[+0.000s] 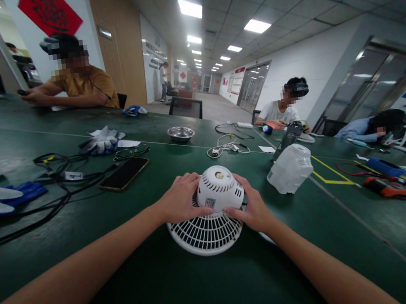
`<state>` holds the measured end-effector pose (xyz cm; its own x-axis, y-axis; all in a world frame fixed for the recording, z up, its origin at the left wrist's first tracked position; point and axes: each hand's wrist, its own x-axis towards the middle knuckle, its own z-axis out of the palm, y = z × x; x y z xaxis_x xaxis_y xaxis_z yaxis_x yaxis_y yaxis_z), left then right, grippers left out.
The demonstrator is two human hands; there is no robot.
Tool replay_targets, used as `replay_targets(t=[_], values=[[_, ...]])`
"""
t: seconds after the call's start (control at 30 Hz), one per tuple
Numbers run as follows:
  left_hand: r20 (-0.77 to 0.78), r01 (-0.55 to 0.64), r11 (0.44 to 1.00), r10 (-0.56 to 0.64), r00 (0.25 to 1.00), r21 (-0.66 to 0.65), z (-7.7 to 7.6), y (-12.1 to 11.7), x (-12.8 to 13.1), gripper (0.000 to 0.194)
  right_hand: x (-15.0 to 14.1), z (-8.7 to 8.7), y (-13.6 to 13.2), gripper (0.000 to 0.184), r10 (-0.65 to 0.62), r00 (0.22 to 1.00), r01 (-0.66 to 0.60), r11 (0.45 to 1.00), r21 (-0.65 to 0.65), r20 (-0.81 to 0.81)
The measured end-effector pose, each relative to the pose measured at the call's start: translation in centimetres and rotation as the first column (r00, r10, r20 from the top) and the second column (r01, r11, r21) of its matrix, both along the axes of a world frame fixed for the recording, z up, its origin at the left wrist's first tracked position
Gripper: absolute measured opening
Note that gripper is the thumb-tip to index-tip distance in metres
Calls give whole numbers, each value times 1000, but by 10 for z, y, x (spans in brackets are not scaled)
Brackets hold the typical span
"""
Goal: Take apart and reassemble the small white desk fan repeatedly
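Observation:
A white fan head [220, 189] lies face down on the green table, its slotted motor housing on top and its round grille [206, 236] below. My left hand [182, 197] grips the housing from the left, thumb along its near side. From the right, my right hand [253, 207] is wrapped round the same housing, its thumb close to the other one. Most of the right fingers are hidden behind it. A translucent white plastic housing [290, 169] stands apart, to the right of the fan.
A black phone [124, 174], black cables [67, 185] and gloves [102, 141] lie to the left. Beyond the fan are a metal bowl [180, 134] and a white cable [227, 148]. An orange multimeter [387, 186] lies right. Other people sit around the table.

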<state>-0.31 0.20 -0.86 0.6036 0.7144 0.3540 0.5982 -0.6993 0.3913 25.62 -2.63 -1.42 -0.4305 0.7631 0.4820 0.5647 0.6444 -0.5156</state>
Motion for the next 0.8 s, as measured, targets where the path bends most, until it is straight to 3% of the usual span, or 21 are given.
replay_targets(t=[0.23, 0.43, 0.57, 0.63, 0.8], values=[[-6, 36, 999, -37, 999, -15, -3, 5, -4, 76, -3, 1, -2, 84, -5, 1000, 5, 1000, -6, 17], [34, 1, 999, -2, 999, 41, -3, 1, -2, 76, 4, 0, 1, 88, -10, 997, 7, 999, 40, 79], [117, -30, 999, 27, 993, 26, -3, -7, -1, 71, 13, 0, 2, 94, 46, 998, -45, 999, -22, 47], [143, 3, 1000, -1, 990, -10, -3, -10, -1, 78, 14, -1, -1, 93, 95, 995, -93, 993, -67, 19], [149, 97, 994, -88, 985, -53, -7, -14, 2, 121, 8, 1, -9, 87, 121, 989, -116, 991, -61, 88]])
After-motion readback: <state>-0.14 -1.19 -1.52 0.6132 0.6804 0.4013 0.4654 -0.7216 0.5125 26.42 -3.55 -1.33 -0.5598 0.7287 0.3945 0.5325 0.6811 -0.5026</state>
